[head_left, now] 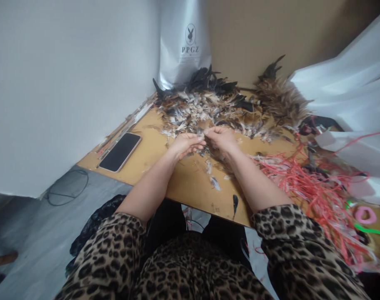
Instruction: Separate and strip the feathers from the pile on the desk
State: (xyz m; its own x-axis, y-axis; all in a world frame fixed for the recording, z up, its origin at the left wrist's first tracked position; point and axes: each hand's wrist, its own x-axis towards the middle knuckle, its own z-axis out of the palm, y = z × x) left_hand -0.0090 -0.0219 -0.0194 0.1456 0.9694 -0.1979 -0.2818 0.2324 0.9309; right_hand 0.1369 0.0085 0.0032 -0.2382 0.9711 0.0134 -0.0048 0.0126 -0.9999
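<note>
My left hand [187, 144] and my right hand [221, 139] meet over the table, fingertips nearly touching. Both are closed in a pinch on a small greyish feather [200, 131], which is blurred and partly covered by the fingers. Just beyond them spreads a heap of loose feathers [194, 107], white and brown in front and black at the back. A few stray feathers [214, 182] lie on the table below my hands. Closer to the front edge is a single dark feather [235, 204].
A phone [120, 152] lies at the table's left. Red plastic strings [305, 183] tangle on the right, near a pink ring [365, 215]. A brown feather bundle [282, 100] rests behind them. White bags [185, 41] stand at the back and right. A wall borders the left.
</note>
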